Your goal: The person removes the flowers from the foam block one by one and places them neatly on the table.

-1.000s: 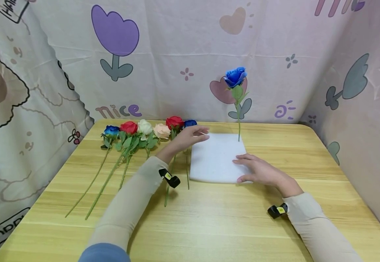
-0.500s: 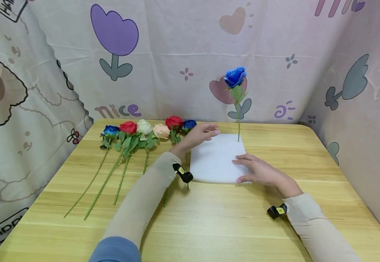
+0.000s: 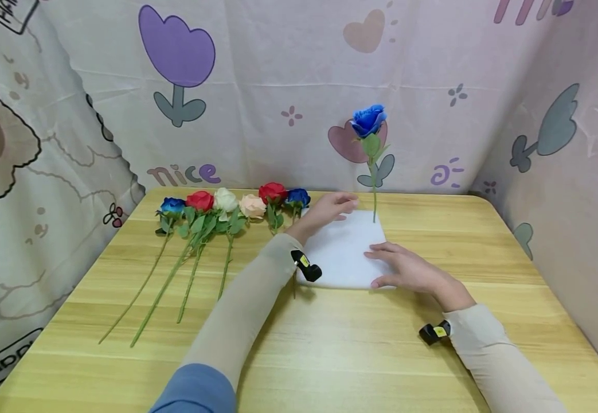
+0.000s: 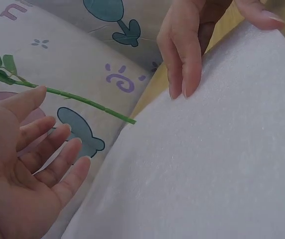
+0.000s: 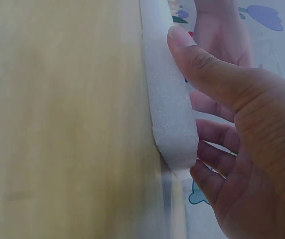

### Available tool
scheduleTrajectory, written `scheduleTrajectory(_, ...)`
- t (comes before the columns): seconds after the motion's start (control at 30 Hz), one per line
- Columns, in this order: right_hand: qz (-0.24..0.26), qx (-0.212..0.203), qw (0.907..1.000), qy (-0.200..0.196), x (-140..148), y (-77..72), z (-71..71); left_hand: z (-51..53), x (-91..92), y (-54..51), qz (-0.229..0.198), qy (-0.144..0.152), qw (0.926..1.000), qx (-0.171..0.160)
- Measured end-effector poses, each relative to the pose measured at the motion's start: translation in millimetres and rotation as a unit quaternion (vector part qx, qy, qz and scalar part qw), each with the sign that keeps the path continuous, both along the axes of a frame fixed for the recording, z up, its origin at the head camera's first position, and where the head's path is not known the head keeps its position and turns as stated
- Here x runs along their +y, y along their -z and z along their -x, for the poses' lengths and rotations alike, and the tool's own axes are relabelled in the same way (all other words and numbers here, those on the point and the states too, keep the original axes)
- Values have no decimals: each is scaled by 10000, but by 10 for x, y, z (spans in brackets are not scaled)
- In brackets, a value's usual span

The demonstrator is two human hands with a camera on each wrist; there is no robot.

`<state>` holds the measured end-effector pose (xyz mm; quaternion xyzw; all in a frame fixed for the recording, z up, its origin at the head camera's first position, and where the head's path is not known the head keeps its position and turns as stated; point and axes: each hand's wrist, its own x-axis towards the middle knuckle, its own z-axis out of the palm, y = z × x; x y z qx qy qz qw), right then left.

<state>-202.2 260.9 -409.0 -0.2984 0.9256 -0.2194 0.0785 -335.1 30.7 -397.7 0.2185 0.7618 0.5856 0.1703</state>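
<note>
A white foam board lies flat on the table. A blue artificial rose stands upright at its far edge, and in the left wrist view its green stem meets the board. My left hand hovers over the board's far left part, fingers relaxed and holding nothing, a little left of that stem. At the board's right side, my right hand rests with its fingers on the top and its thumb by the near right corner. The right wrist view has the thumb against the board's thick edge.
Left of the board, artificial roses lie in a row: blue, red, white, peach, another red and dark blue. My left forearm passes over some stems. A printed cloth hangs behind the wooden table.
My left hand has moved right, from near the dark blue rose to over the board, close to the standing stem. The right hand stays in place on the board.
</note>
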Motion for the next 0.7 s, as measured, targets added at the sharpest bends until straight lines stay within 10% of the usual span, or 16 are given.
scheduleTrajectory(0.7, 44, 28, 10000, -27, -22, -26, -1, 154, 399, 108, -309, -121, 9974, -641)
